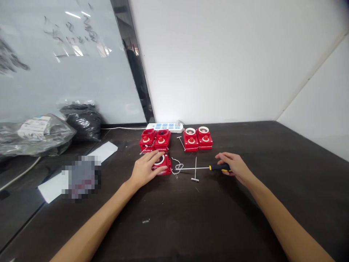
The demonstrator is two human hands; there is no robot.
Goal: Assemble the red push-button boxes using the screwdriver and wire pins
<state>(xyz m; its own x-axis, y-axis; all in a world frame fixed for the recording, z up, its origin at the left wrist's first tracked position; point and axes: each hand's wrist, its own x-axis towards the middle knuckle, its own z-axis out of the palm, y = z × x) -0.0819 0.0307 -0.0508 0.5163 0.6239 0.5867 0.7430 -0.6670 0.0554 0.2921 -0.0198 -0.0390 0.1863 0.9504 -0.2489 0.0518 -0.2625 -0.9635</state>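
My left hand [145, 169] lies over a red alarm box [167, 169] with a white ring, its thumb and fingers gripping the body and hiding part of it. A white cord [178, 164] curls from the box's right side. Closed around the handle end, my right hand [233, 165] holds a black-and-yellow screwdriver [215, 167]. Its long shaft lies level, pointing left, with the tip at the right side of the box. Crossing the shaft is a small metal T-shaped hammer [195, 179] on the table.
Behind the hands stand red alarm boxes, a left pair [162, 141] and a right pair [198, 139]. Another small hammer [181, 142] leans by the right pair. A white power strip [165, 127] lies along the wall. Plastic bags [81, 120] and a white paper strip [107, 151] are left.
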